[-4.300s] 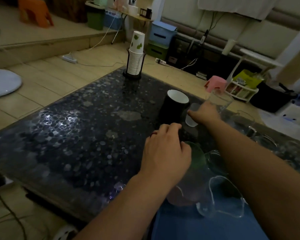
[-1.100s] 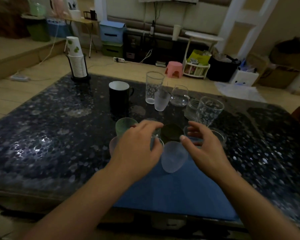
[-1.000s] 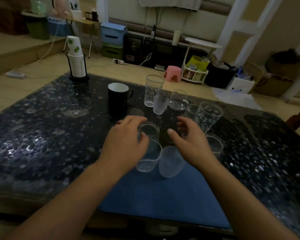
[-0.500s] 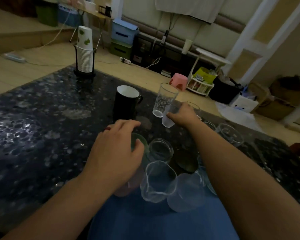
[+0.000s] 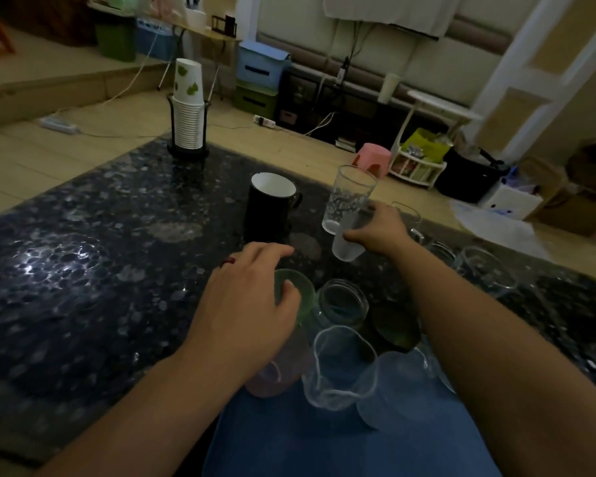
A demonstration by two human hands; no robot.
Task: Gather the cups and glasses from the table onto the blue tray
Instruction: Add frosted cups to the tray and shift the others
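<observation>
Fingers of the right hand (image 5: 379, 232) curl round a small frosted cup (image 5: 347, 247), gripping it just above the dark speckled worktop (image 5: 93, 270). Touching that hand's far-left side, a tall patterned glass (image 5: 350, 199) leans, and further left stands a black mug (image 5: 270, 210) with a white inside. Beyond the hand's knuckles the rim of another clear glass (image 5: 406, 211) peeks out; to its right sits a clear handled cup (image 5: 484, 270).

Nearer the person, the left hand (image 5: 248, 311) is spread over a green cup (image 5: 298, 294), thumb against its rim and fingers loosely bent above it; whether it truly grips is hard to say. Just right of this hand stand a clear jar-like glass (image 5: 341, 302) and a dark green cup (image 5: 393, 327). Below its palm a pink cup (image 5: 276, 376), a wavy-rimmed glass (image 5: 341, 370) and a frosted glass (image 5: 396, 390) sit on the blue tray (image 5: 324, 445). Far beyond the left hand, a stack of paper cups (image 5: 186, 105) rests in a black holder.
</observation>
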